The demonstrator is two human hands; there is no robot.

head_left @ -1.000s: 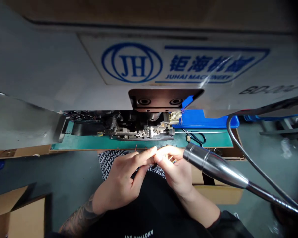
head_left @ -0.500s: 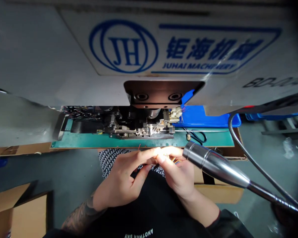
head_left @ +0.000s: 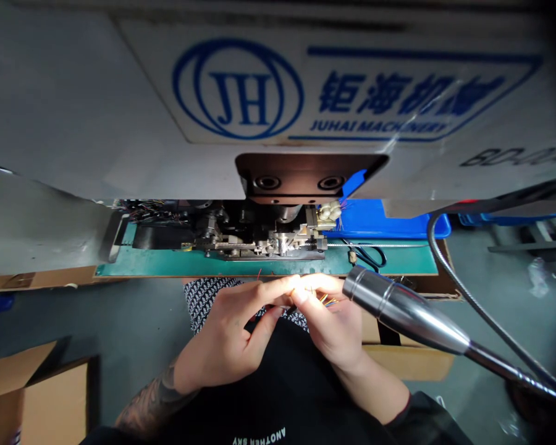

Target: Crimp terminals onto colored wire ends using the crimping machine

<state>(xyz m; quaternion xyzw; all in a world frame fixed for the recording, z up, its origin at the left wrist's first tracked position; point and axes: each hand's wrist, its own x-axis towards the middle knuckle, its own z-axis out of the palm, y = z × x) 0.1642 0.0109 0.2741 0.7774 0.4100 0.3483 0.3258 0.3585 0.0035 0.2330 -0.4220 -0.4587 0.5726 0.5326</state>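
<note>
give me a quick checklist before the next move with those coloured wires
Coloured wires pinched in the right hand: ok.
Left hand meeting the right at the fingertips: ok.
Wire ends: cannot tell, hidden by fingers and glare.
Hands apart from the machine's metal tooling: ok, both sit in front of the green board.
Gooseneck lamp head lighting the fingertips: ok.
Scissors lying on the board, not in either hand: ok.
</note>
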